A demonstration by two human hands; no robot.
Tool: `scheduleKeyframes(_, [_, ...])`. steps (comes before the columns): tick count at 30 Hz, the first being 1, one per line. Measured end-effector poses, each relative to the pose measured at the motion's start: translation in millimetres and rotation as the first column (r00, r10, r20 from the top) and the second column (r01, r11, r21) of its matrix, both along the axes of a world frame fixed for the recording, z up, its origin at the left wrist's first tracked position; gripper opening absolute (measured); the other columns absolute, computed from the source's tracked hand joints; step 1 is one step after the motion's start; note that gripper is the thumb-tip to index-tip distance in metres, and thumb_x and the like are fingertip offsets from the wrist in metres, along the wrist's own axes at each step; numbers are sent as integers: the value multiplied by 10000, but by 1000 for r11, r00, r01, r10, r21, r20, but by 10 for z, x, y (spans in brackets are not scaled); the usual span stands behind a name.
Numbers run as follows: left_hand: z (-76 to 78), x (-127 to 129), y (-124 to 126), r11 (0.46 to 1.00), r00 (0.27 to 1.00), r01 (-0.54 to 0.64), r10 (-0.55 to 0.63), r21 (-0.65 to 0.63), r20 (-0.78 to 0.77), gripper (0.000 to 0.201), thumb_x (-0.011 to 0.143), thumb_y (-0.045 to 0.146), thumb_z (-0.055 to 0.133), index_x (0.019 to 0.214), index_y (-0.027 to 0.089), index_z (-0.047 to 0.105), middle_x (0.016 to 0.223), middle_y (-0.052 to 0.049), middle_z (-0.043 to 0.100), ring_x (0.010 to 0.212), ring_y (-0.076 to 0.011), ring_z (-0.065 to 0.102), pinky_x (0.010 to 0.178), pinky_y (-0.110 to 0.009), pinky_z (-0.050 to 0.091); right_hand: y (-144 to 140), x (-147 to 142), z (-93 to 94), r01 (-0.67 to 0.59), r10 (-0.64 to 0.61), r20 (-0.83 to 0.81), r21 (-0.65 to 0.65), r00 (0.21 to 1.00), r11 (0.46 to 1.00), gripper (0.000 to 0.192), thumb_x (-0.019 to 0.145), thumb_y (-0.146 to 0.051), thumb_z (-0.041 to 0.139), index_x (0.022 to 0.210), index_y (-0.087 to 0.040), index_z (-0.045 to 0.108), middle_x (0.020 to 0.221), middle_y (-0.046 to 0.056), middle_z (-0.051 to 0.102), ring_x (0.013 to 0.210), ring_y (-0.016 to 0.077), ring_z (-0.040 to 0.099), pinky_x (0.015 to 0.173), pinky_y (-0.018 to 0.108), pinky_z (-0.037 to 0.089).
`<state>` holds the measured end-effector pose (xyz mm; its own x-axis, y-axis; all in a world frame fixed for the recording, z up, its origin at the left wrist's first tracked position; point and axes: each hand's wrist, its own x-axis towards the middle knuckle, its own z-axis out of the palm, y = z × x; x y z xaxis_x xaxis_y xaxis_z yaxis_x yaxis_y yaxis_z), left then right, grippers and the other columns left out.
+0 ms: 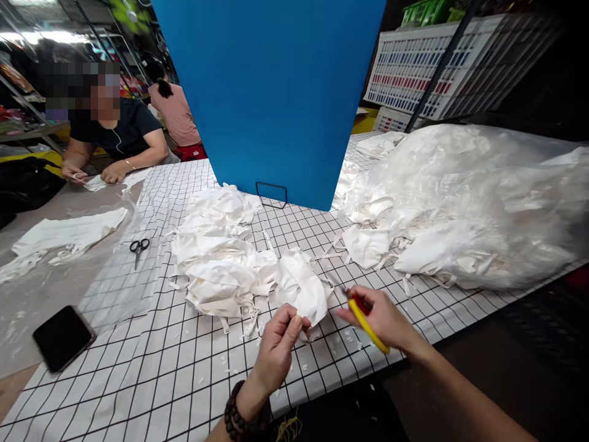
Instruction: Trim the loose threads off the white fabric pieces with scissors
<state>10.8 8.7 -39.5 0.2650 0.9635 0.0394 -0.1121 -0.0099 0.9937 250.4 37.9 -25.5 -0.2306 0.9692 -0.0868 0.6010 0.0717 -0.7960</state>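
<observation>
My left hand is closed in a pinch on the lower edge of a white cloth piece, which lies on the checked tablecloth. In my right hand is a pair of scissors with yellow and red handles. Its metal tip points up and left, just right of the cloth and apart from my left hand. Left of the held cloth lies a heap of white cloth pieces with thin straps. Small white scraps are scattered on the tablecloth around my left hand.
A tall blue board stands at the table's back. A large clear plastic bag of white pieces fills the right. Black scissors and a phone lie left. A co-worker handles white cloth at the far left; another person sits behind.
</observation>
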Motion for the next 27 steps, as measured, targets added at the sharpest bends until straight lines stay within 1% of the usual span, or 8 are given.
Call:
scheduleKeyframes(3, [-69,-188,-30,997,997,-70,71,-30,15,248,963,335,458,855,159,595,797,-25,542,770,-153,534,756,-277,414,307,137,-207,57,-56,-63,21,996,998,170,827,-337,593,924,-199,572,801,13,626,667,150,564,588,262,453])
scheduleKeyframes(10, [-205,-840,-37,939,916,-341,318,-55,-244,314,916,436,476,861,153,599,812,-39,550,753,-179,540,754,-321,455,656,-61,-553,-262,261,24,74,965,962,87,722,-147,612,787,-203,598,714,-25,607,628,130,510,604,244,407])
scheduleKeyframes(15, [27,-854,-138,702,425,-660,644,269,-636,477,769,507,624,1101,167,591,1279,-156,438,1001,-291,525,692,-373,503,629,-144,-659,-361,355,62,147,933,921,93,737,-136,592,796,-207,580,760,-12,606,647,132,504,630,247,393])
scheduleKeyframes(17, [81,-655,-199,782,564,-598,568,178,-600,415,795,491,604,1059,170,618,1202,-145,513,929,-263,552,643,-336,498,599,-138,-691,-388,383,65,165,921,907,101,726,-137,605,788,-210,574,732,-25,599,623,125,503,609,235,392])
scheduleKeyframes(19, [32,-375,-226,924,871,-345,249,-166,-424,360,821,476,584,963,153,658,995,-113,607,729,-194,570,596,-305,484,560,-120,-711,-380,373,71,195,925,904,97,721,-131,599,754,-209,552,680,-38,566,586,118,481,572,225,378])
scheduleKeyframes(20, [-31,-219,-220,919,962,-168,74,-355,-265,364,817,472,593,940,139,671,934,-105,627,648,-163,556,574,-294,476,535,-110,-712,-357,349,76,218,934,908,98,724,-127,588,739,-209,536,657,-43,545,572,117,467,559,225,371])
scheduleKeyframes(23, [-275,228,-136,744,988,120,-23,-657,155,390,775,440,662,985,112,683,959,-113,649,581,-105,530,540,-248,445,417,-82,-671,-238,223,83,314,971,919,99,744,-124,546,745,-211,500,656,-34,517,586,132,459,566,242,379])
scheduleKeyframes(27, [-401,612,4,778,929,67,179,-625,323,343,789,436,668,948,133,694,875,-54,640,554,-70,465,495,-197,368,132,-120,-569,-120,88,91,457,992,881,115,768,-133,520,857,-203,534,755,22,578,696,183,518,651,306,415])
